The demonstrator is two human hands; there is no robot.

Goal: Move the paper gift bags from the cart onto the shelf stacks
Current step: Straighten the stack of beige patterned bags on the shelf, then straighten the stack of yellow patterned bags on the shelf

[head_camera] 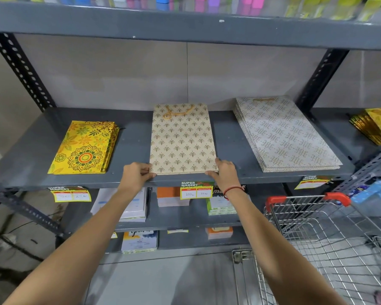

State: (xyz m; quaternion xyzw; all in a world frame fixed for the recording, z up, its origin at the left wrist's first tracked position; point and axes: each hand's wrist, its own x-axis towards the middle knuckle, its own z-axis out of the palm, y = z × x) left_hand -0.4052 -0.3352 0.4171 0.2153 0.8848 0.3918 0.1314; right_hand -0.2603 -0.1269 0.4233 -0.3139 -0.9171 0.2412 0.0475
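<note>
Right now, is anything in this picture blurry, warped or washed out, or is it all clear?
Head view: the wide lens bows the grey shelf and its uprights outward; the coloured boxes along the top edge are smeared and out of focus; the price tag writing is soft; lighting is flat, with no hard shadows or glare on the beige bags under the left hand and right hand.

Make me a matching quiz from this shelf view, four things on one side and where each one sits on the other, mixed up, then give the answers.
Things:
1. yellow floral bags
2. beige leaf-print bags
3. white lattice-print bags
4. cart

Places:
A. under both hands, shelf centre
B. on the floor, lower right
C. left end of the shelf
D. right of centre on the shelf

Pairs: 1-C, 2-A, 3-D, 4-B
</note>
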